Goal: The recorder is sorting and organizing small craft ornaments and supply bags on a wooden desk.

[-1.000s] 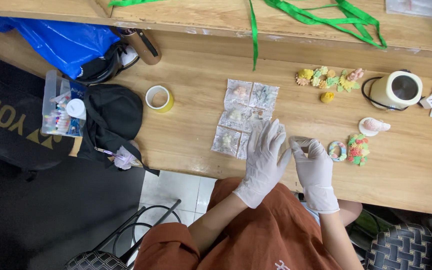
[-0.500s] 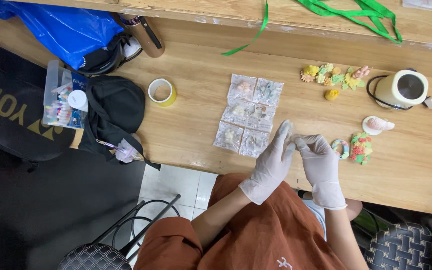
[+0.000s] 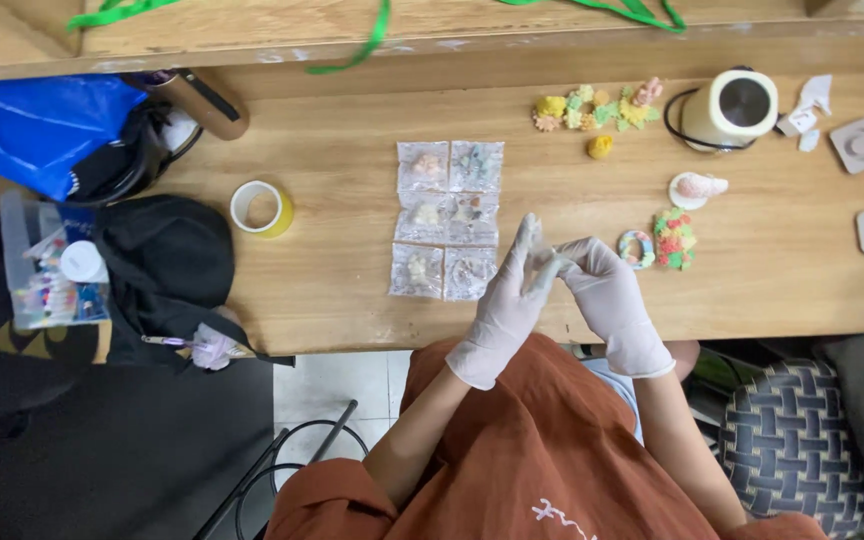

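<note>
- One clear plastic box (image 3: 47,262) of small bottles sat at the desk's (image 3: 352,290) left end, with one black cap (image 3: 167,262) just beside it.
- One roll of yellow tape (image 3: 262,208) lay right of the cap, apart from it.
- Six small clear bags (image 3: 448,220), in three rows of two, lay mid-desk, near the front edge.
- The left hand (image 3: 507,305), in a white glove, was just right of the bags with fingers straight and open; its fingertips met the right hand (image 3: 607,295).
- The right hand, also gloved, pinched at the left glove's fingertips; whether anything else sat in that grip could not be told.
- One small ring (image 3: 637,248) and one bright flower cluster (image 3: 675,238) lay just right of the right hand.
- One white cup (image 3: 732,108) stood near the far right edge.
</note>
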